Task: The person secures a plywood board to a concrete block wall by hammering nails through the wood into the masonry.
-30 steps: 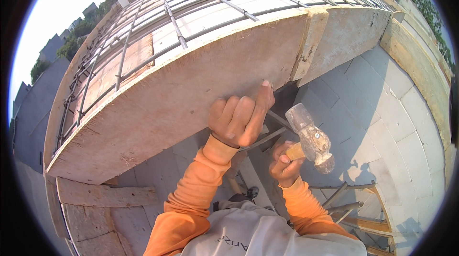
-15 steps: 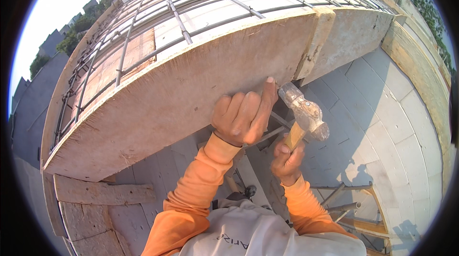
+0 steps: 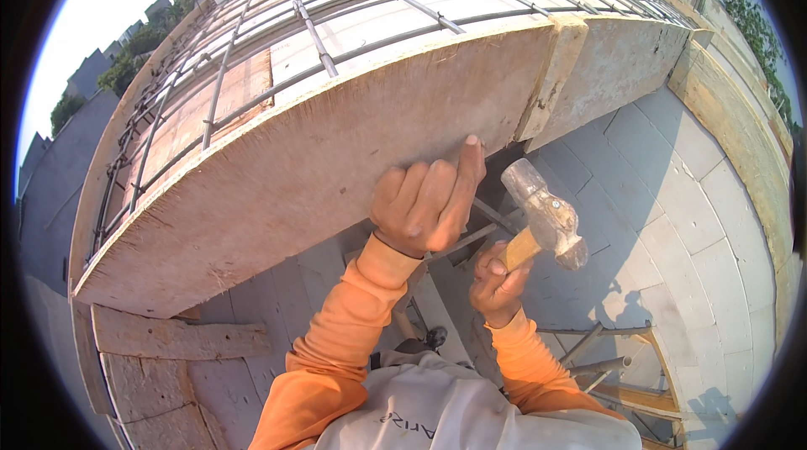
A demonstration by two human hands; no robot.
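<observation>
My left hand (image 3: 426, 202) is closed against the face of a long wooden board (image 3: 336, 156), its forefinger reaching up near the lower edge. Whatever it pinches, if anything, is hidden behind the fingers. Just to the right, my right hand (image 3: 500, 284) grips a hammer (image 3: 546, 208) by its wooden handle, close below the head. The worn steel head hangs a short way from the board and from my left fingertip, touching neither. A vertical wooden batten (image 3: 551, 76) crosses the board above the hammer.
A grid of steel rebar (image 3: 313, 26) lies on the deck beyond the board. Rough planks (image 3: 176, 338) are at lower left. Below to the right are a grey block wall (image 3: 672, 189) and metal pipes with a wooden frame (image 3: 651, 357). A foot (image 3: 435, 337) shows beneath me.
The hammer head has drawn back to the right and slightly down, away from the board. My left hand stays nearly in place.
</observation>
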